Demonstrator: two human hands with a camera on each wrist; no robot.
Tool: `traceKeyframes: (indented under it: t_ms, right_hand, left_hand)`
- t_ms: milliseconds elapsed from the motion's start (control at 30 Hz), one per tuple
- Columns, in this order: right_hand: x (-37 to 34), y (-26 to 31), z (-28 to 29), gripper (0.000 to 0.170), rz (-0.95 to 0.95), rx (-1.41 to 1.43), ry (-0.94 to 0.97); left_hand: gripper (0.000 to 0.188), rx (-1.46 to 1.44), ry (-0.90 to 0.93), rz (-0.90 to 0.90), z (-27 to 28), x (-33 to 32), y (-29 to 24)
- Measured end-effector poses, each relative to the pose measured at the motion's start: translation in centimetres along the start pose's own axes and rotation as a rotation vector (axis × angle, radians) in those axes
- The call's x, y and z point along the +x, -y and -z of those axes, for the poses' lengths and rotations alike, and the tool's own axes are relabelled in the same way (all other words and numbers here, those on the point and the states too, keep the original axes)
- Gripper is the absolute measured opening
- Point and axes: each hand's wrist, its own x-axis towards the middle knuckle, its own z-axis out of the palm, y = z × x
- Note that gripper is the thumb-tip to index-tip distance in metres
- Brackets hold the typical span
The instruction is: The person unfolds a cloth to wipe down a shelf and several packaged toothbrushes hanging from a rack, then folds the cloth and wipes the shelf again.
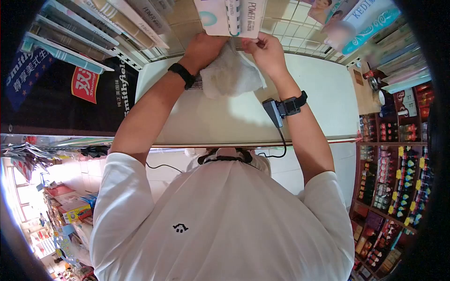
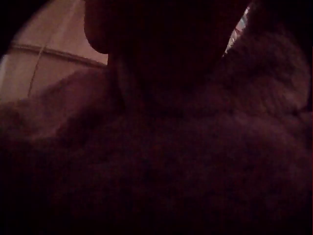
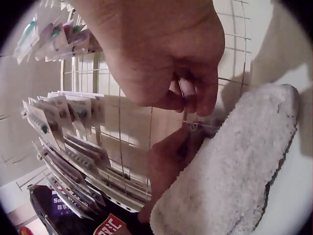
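A fluffy whitish-grey cloth [image 1: 230,77] hangs over the white counter, and its thick pile shows in the right wrist view. My left hand [image 1: 206,48] grips the cloth near the wire grid, its fingers partly hidden; dark pile fills most of the left wrist view. Close beside it, my right hand [image 3: 166,54] has curled fingers with the thumb and fingertips drawn together at a thin wire-like line. I cannot tell whether anything is pinched between them. A packaged toothbrush card [image 1: 233,18] overlaps both hands' fingers in the head view.
Packed toothbrushes [image 3: 73,161] hang in rows on the grid [image 1: 281,30] to the left. A KEDI-labelled pack [image 1: 368,23] hangs at upper right. A black Smithfield box [image 1: 70,89] stands left of the white counter [image 1: 314,112]. Bottle shelves [image 1: 393,173] line the right side.
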Motion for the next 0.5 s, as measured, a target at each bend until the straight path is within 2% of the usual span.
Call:
traceKeyframes:
  t_ms: [67,100,167,200,267,300,367,400,467,500]
  right_hand:
    - [-0.2,0.1,-0.4,0.018,0.04,0.03,-0.013]
    - [-0.2,-0.1,0.2,0.018,0.037,0.022,-0.014]
    - [0.0,-0.1,0.8,0.018,0.045,0.031,0.004]
    - [-0.2,-0.1,1.4,0.018,0.035,0.022,0.003]
    - [-0.3,0.3,2.3,0.019,0.044,-0.063,0.068]
    - [-0.6,1.2,2.7,0.019,0.041,-0.062,0.059]
    - [-2.4,3.9,3.7,0.019,-0.031,-0.215,0.225]
    - [-3.3,5.2,4.1,0.019,-0.036,-0.219,0.218]
    - [-5.6,7.5,4.6,0.021,-0.021,-0.252,0.361]
    - [-6.6,7.9,4.7,0.021,-0.023,-0.254,0.361]
  left_hand:
    - [0.027,0.09,-0.208,-0.097,-0.9,-0.3,0.7]
    - [0.027,0.082,-0.211,-0.097,-1.0,0.0,0.3]
    - [0.023,0.236,-0.134,-0.053,-0.6,-0.1,0.1]
    - [0.023,0.222,-0.133,-0.053,-0.2,-0.5,-0.7]
    - [0.022,0.295,0.09,-0.023,1.8,-1.2,-1.6]
    - [0.022,0.295,0.091,-0.033,2.5,-1.3,-1.7]
    - [0.02,0.359,-0.039,-0.096,3.3,-1.4,-1.7]
    - [0.02,0.353,-0.041,-0.103,3.0,-1.2,-1.3]
    - [0.02,0.343,-0.259,-0.145,2.3,-0.8,-0.2]
    - [0.02,0.339,-0.26,-0.144,2.1,-1.1,0.0]
